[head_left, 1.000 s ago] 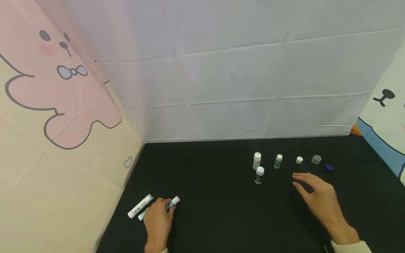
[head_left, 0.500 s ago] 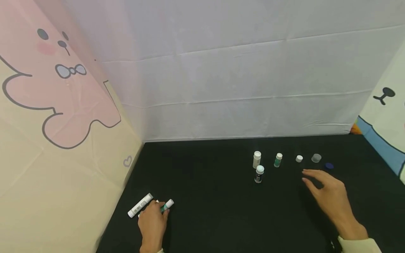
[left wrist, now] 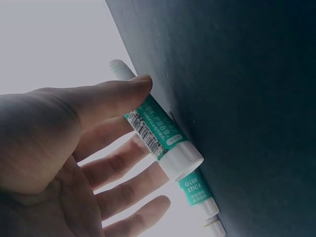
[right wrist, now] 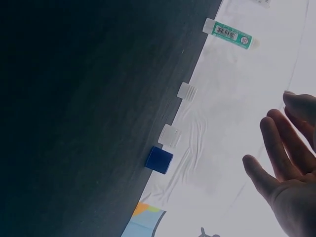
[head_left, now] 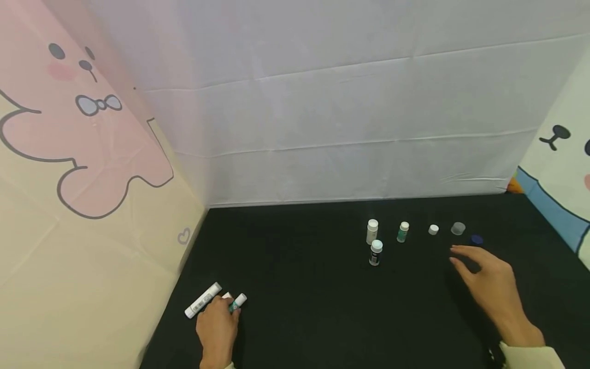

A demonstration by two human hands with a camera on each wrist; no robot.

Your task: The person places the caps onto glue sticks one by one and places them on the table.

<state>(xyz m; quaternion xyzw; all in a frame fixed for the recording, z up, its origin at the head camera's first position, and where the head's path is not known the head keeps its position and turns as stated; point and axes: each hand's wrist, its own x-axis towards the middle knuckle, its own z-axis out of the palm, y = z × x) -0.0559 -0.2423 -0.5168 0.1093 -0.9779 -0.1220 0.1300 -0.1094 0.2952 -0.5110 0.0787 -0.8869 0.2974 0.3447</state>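
Note:
My left hand (head_left: 216, 328) pinches a green and white glue stick (left wrist: 158, 129) between thumb and fingers, just over the table at the left. Whether the stick touches the table I cannot tell. A second green glue stick (left wrist: 194, 188) lies beside it, mostly hidden by the hand in the head view. Left of both lies a longer white glue stick (head_left: 203, 300). My right hand (head_left: 494, 284) hovers at the right, thumb and fingers apart, holding nothing. Closest to its fingertips is a blue cap (head_left: 476, 239); a clear cap (head_left: 458, 228) and a white cap (head_left: 433, 230) sit farther left.
Toward the back of the black table (head_left: 295, 307) a small green glue stick (head_left: 403, 232) stands upright. Left of it are a white-capped white tube (head_left: 372, 232) and a white-capped tube with a dark label (head_left: 375, 253). Printed cloth (head_left: 295, 113) walls the back and sides.
My left hand has slid left with the glue stick, uncovering the second stick's far end. My right hand has drifted right, nearer the blue cap.

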